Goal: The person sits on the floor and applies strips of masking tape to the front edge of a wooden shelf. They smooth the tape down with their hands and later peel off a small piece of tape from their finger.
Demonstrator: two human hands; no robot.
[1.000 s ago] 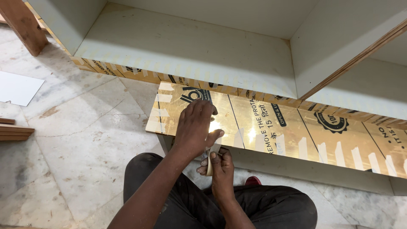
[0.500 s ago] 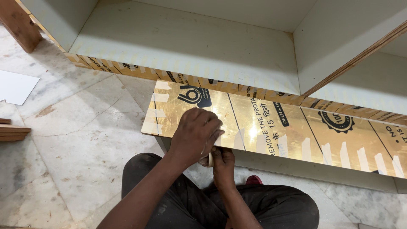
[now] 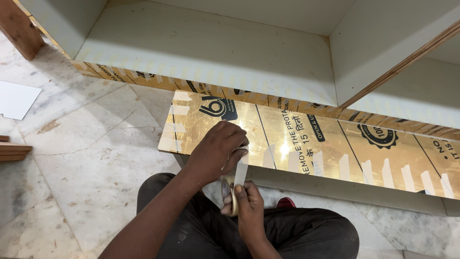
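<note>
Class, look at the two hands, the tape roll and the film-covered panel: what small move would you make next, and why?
Probably tear the strip of tape free and press it over the panel's near edge. The left hand has a short length drawn from the roll in the right hand, and similar strips already line that edge.

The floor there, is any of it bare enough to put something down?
Yes: the marble floor left of the gold panel, between the white sheet and the knee. Crowded where the left hand and right hand pull tape.

Left hand (image 3: 218, 151) curled above right hand (image 3: 244, 204), both fists closed.
</note>
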